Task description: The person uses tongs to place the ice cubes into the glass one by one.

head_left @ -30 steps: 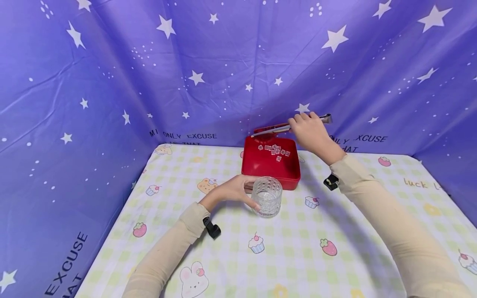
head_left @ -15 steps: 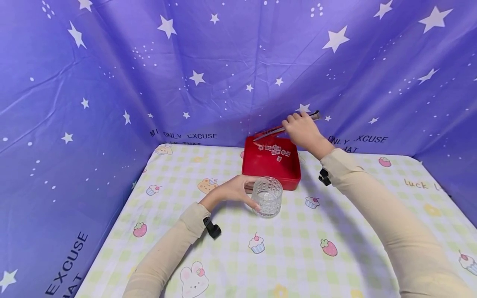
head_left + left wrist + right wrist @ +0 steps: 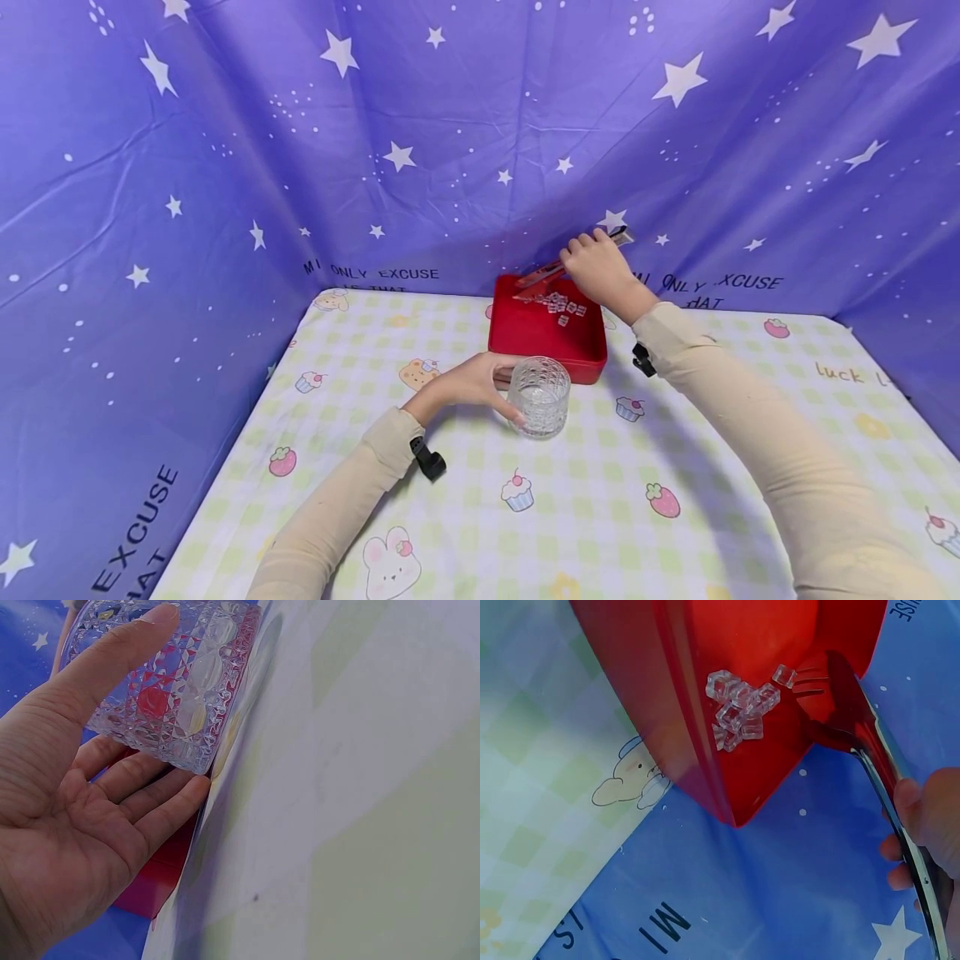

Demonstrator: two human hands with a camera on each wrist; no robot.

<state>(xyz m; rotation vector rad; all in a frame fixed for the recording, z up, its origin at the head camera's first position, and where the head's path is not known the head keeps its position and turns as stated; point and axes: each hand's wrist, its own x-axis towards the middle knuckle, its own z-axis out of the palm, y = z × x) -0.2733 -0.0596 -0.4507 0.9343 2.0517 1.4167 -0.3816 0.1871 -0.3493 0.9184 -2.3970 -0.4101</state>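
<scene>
Right hand (image 3: 600,271) gripping tongs (image 3: 885,776) has lowered their tips from the red box's (image 3: 517,337) back rim to just beside the clear cubes (image 3: 742,706) inside, so pinching one seems within reach; left hand (image 3: 472,381) still holds the glass (image 3: 543,402) near the box's front.

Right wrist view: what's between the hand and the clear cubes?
In the right wrist view, the fork-ended tongs lie between the right hand and the clear cubes in the red box.
</scene>
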